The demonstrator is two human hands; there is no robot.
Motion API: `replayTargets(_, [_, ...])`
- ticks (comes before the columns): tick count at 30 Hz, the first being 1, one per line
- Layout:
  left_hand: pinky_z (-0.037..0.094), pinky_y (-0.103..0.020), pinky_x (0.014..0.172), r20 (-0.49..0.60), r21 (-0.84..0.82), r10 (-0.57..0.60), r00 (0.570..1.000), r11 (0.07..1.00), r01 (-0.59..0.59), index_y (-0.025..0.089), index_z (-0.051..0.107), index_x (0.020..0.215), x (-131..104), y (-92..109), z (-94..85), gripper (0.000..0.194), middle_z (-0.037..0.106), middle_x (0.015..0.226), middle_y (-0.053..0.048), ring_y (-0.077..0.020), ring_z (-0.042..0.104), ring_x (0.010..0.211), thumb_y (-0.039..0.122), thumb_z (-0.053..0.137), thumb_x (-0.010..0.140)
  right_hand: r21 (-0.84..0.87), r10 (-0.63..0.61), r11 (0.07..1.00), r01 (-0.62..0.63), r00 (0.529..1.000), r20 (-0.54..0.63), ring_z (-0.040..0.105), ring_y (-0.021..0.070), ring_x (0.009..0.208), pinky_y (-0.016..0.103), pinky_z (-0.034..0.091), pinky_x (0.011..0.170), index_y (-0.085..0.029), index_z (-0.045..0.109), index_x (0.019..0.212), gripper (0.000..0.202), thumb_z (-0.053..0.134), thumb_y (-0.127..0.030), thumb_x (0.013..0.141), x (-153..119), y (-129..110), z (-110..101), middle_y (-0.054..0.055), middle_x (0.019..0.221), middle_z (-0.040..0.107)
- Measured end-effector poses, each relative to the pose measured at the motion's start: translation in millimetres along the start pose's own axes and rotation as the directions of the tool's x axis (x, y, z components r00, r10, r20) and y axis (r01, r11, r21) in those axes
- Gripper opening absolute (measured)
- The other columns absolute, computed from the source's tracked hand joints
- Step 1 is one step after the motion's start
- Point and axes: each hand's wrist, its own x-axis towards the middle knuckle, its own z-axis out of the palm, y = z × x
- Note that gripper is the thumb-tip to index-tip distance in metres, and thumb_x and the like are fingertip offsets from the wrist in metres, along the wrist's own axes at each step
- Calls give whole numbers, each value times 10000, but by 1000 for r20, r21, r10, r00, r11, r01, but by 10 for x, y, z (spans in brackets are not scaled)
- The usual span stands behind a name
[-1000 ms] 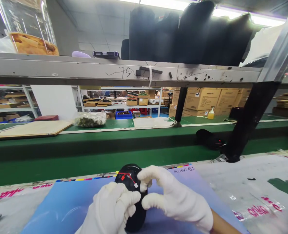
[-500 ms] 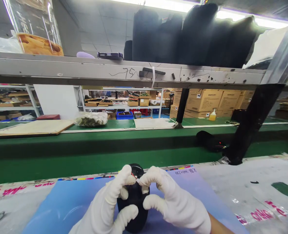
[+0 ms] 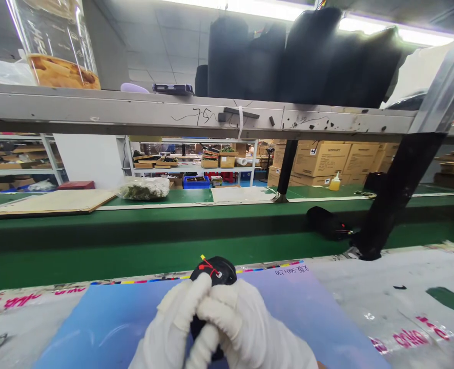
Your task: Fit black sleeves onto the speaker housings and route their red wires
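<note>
Both of my hands wear white gloves and close around a black cylindrical housing above the blue sheet. My left hand wraps its near side, thumb low and fingers along the front. My right hand presses in from the other side, its fingers overlapping the left ones. Out of the housing's dark round end come thin red and yellow wires tipped with a small yellow connector. Gloves cover most of the housing's body, so what the fingertips touch there is hidden.
A similar black cylinder with wires lies on the green conveyor by a black-wrapped post. Overhead, a shelf beam carries a jar, a phone and several dark cylinders. Plastic film covers the bench's right side.
My hands have come together from spread apart, now wrapping the housing. Its wired end has tilted into view, and the wires with the yellow connector stick up freely.
</note>
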Motion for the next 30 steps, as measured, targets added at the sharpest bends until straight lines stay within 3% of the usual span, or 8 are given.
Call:
replayTargets(4, [513, -361, 958, -27, -127, -89, 996, 988, 84, 260, 457, 1384, 9, -121, 111, 487, 663, 1176, -77, -221, 639, 1069, 501, 425, 962, 62, 192, 980, -190, 981, -24, 666, 198, 829, 314, 555, 781, -271, 586, 1116, 177, 504, -315, 965, -9, -55, -268, 38, 891, 700])
replayTargets(8, [498, -409, 996, -29, -276, -243, 970, 934, 226, 269, 523, 1310, 3, -230, 234, 413, 675, 1134, -51, -207, 652, 1008, 364, 578, 912, 317, 455, 871, -374, 859, -237, 663, 183, 847, 326, 563, 779, -239, 619, 1007, 141, 485, -267, 973, -244, 370, -376, 47, 914, 676])
replayTargets(10, [506, -353, 1012, -26, -460, -294, 955, 852, 250, 270, 542, 1286, 14, -301, 300, 368, 670, 1150, -43, -177, 651, 1054, 294, 575, 920, 365, 493, 837, -407, 850, -183, 696, 179, 841, 314, 587, 755, -221, 636, 1030, 163, 484, -214, 972, -383, 584, -249, 55, 937, 714])
replayTargets(16, [592, -302, 892, -117, -681, -175, 978, 731, 49, 278, 595, 1084, 187, -575, 347, 158, 657, 1032, -14, -180, 712, 1018, 299, 582, 928, 229, 257, 947, -225, 959, -122, 639, 202, 990, 379, 541, 882, -226, 606, 1172, 272, 551, -382, 955, -454, 507, 104, 86, 1063, 659])
replayTargets(20, [621, -345, 837, -90, -676, -156, 984, 735, 54, 238, 593, 1055, 269, -627, 262, 200, 754, 948, -53, -226, 732, 983, 382, 599, 916, -89, 85, 992, -94, 991, -104, 576, 154, 758, 300, 511, 682, -200, 626, 924, 334, 492, -504, 954, -253, 329, 54, 39, 836, 607])
replayTargets(24, [590, -208, 826, -211, -563, -232, 950, 823, 76, 249, 613, 1066, 231, -489, 42, 160, 725, 972, -9, -111, 716, 888, 249, 630, 908, -168, 60, 982, -81, 990, -129, 526, 137, 654, 280, 450, 611, -192, 595, 799, 337, 534, -493, 939, -142, 281, 61, 10, 709, 571])
replayTargets(27, [587, -215, 752, -245, -289, 123, 962, 937, -194, 246, 645, 926, 180, -330, -82, 100, 716, 786, 7, -118, 705, 753, 322, 581, 937, -195, 93, 975, -111, 991, -101, 525, 144, 647, 289, 431, 609, -204, 596, 802, 319, 515, -470, 956, -147, 262, 111, 13, 716, 583])
replayTargets(30, [595, -213, 757, -132, -95, 460, 878, 876, -473, 222, 603, 975, 136, -288, -69, 105, 750, 787, -20, -129, 735, 747, 274, 512, 970, -178, 137, 972, -152, 986, -95, 551, 170, 684, 314, 443, 635, -211, 589, 924, 292, 520, -494, 944, -199, 250, 116, 28, 771, 607])
